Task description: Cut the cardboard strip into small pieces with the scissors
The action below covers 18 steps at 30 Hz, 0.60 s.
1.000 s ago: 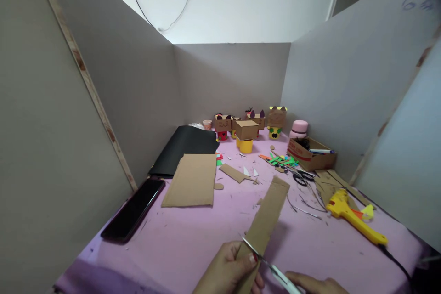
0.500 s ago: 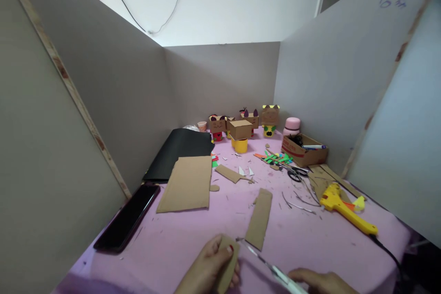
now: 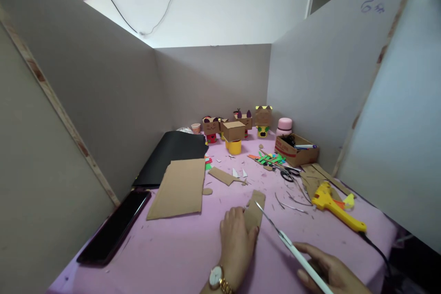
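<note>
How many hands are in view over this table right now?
2. The left hand is on a cardboard strip, front and centre; the right hand, at the lower right, holds a white-handled tool. No other hand shows.

My cardboard strip (image 3: 255,211): matt, dry, papery. My cutting tool (image 3: 299,259): smooth plastic-looking hdl, shiny metal blade. My watch (image 3: 216,277): polished metal band. Phone (image 3: 115,227): glossy, glass-like screen. Glue gun (image 3: 341,211): smooth plastic. Blk sheet (image 3: 172,151): matt, smooth. Box (image 3: 292,155): printed cardboard. My counter (image 3: 172,248): mostly matt, cloth or paper, can't tell which. L partition (image 3: 89,64): matt, smooth, w/ bare wood edge.
</note>
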Available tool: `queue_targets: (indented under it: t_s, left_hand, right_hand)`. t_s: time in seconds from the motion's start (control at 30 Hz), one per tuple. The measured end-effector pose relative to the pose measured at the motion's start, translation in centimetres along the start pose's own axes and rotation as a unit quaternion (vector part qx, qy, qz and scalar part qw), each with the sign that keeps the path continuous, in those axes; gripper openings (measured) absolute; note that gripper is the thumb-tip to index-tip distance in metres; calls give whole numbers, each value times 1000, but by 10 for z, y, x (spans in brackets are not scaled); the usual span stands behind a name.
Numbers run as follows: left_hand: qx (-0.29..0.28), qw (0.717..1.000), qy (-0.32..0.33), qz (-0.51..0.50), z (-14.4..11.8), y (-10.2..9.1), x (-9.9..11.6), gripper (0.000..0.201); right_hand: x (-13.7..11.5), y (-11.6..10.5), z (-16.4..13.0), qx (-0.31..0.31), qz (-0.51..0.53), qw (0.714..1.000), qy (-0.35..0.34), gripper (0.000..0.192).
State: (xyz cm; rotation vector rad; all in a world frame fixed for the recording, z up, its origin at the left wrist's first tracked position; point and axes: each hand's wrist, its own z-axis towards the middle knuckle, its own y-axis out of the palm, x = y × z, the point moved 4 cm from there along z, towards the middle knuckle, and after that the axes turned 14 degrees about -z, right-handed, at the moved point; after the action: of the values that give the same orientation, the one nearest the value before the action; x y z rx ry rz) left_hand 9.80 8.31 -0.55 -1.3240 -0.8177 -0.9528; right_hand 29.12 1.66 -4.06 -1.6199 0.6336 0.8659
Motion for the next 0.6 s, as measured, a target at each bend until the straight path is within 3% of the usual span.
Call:
queue_targets:
  t_s: [0.07, 0.17, 0.3, 0.47, 0.6]
  left_hand:
    - [-6, 1000, -7, 17, 0, -1, 1, 34]
    - [-18, 999, -29, -8, 6, -2, 0, 24]
    - [-51, 986, -47, -152, 11, -5, -1, 13]
    - [-100, 904, -90, -407, -3, -14, -3, 26]
    - [-94, 850, -106, -508, -17, -17, -6, 29]
  right_hand:
    - [0, -4, 2, 13, -2, 1000, -1, 44]
    - [1, -12, 5, 54, -9, 998, 6, 47]
    - [2, -14, 8, 99, 3, 995, 24, 52]
    - [-7, -9, 11, 150, 106, 982, 50, 57]
    - [-30, -9, 15, 217, 180, 957, 65, 62]
